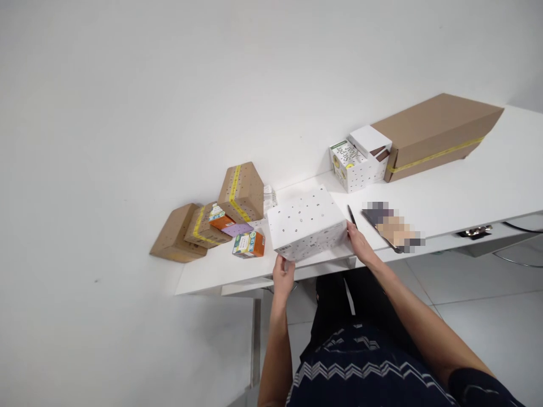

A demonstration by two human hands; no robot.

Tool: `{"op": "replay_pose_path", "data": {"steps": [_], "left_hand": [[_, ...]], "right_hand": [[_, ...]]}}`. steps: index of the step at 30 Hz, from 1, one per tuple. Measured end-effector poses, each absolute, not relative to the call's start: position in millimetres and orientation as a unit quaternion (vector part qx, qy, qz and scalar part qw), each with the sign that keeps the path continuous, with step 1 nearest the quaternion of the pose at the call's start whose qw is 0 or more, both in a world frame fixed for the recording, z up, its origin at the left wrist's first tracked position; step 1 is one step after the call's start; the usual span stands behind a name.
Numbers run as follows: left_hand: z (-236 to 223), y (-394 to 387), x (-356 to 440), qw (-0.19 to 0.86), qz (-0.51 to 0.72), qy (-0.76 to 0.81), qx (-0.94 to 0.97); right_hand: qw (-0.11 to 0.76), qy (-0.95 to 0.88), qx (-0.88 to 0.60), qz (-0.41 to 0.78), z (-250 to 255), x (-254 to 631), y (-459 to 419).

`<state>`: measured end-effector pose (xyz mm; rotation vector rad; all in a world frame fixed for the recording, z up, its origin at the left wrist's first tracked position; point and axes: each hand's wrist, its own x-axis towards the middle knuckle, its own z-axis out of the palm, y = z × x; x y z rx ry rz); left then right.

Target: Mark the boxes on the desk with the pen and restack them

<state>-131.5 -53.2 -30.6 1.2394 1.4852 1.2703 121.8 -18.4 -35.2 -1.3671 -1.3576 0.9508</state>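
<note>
A white cardboard box (pixel 307 219) with small dark hand-drawn marks lies between my two hands near the desk's front edge. My left hand (pixel 283 273) has its fingers closed on the box's near left corner, the fingertips partly under it. At the right end, my right hand (pixel 357 242) grips the near right corner. A black pen (pixel 352 216) lies just beyond my right hand. To the left of the box sits a small orange and white carton (pixel 249 245).
Taped brown boxes (pixel 242 189) are clustered at the left, with another orange carton (pixel 220 218) among them. A printed white box (pixel 350 167) and a long brown box (pixel 441 133) stand against the wall. A blurred-out item (pixel 392 226) lies on the white desk (pixel 500 181) at right.
</note>
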Motion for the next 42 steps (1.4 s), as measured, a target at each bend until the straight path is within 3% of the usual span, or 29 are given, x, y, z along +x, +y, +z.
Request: {"op": "replay_pose_path", "data": {"steps": [7,16,26,42], "left_hand": [[-28,-50,-137,0.407,0.491,0.594,0.491],[-18,-38,-149,0.397,0.566,0.621,0.37],[12,-36,-139,0.373,0.549,0.64,0.386],[13,-38,-136,0.384,0.55,0.603,0.432]], "right_hand": [[0.499,-0.52,-0.535,0.441,-39,123,-20],[0.525,-0.481,-0.529,0.462,-48,125,-22],[0.574,-0.463,-0.529,0.419,-29,123,-25],[0.581,-0.456,-0.517,0.432,-25,115,-26]]}}
